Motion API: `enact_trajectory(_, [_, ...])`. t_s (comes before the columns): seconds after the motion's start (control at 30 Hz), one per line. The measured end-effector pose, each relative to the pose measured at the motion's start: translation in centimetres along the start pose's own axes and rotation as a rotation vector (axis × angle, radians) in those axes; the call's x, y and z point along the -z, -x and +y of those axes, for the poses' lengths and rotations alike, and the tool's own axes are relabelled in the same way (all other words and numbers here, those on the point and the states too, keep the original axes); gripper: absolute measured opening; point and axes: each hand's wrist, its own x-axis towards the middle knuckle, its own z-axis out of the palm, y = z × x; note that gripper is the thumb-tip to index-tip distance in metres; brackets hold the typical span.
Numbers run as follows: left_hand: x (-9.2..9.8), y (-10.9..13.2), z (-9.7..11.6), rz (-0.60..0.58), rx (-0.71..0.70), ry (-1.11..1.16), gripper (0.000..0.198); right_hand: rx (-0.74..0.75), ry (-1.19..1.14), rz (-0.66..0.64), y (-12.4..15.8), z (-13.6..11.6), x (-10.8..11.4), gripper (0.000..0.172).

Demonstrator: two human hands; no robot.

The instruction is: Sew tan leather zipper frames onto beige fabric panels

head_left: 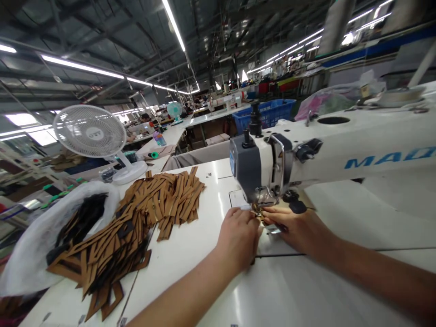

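Note:
A white and dark grey sewing machine (248,170) stands over the table, its needle area low in front of me. Under the presser foot, a small brown strip (261,217) shows only in part between my fingers. My left hand (240,236) is closed, fingers curled down at the strip's left side. From the right, my right hand (299,227) pinches at the same strip, fingertips close to the needle. Much of the strip is hidden by the hands and the foot. To the left lies a large heap of brown strips (173,195) with dark backs.
A white plastic bag (34,254) with dark pieces inside leans at the left of the heap. Behind it stands a white fan (90,131). Beyond the machine are a blue crate (284,109) and a clear bag with pink contents (320,104). Other worktables fill the background.

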Motion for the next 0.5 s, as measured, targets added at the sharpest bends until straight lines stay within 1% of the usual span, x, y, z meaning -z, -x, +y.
enact_trajectory(0.17, [-0.14, -0.03, -0.52, 0.007, -0.027, 0.018, 0.015, -0.028, -0.022, -0.066, -0.33, -0.02, 0.26, 0.025])
enact_trajectory(0.3, [-0.02, -0.06, -0.64, 0.021, -0.032, 0.032, 0.014, -0.045, -0.010, -0.097, -0.57, -0.14, 0.55, 0.028])
enact_trajectory(0.4, [0.16, -0.01, -0.52, 0.043, -0.035, 0.026, 0.015, -0.047, 0.006, -0.105, -0.60, -0.42, 0.67, 0.032])
enact_trajectory(0.5, [0.15, 0.15, -0.46, 0.071, -0.027, 0.030, 0.014, -0.031, 0.035, -0.093, -0.77, -0.67, 0.63, 0.031])
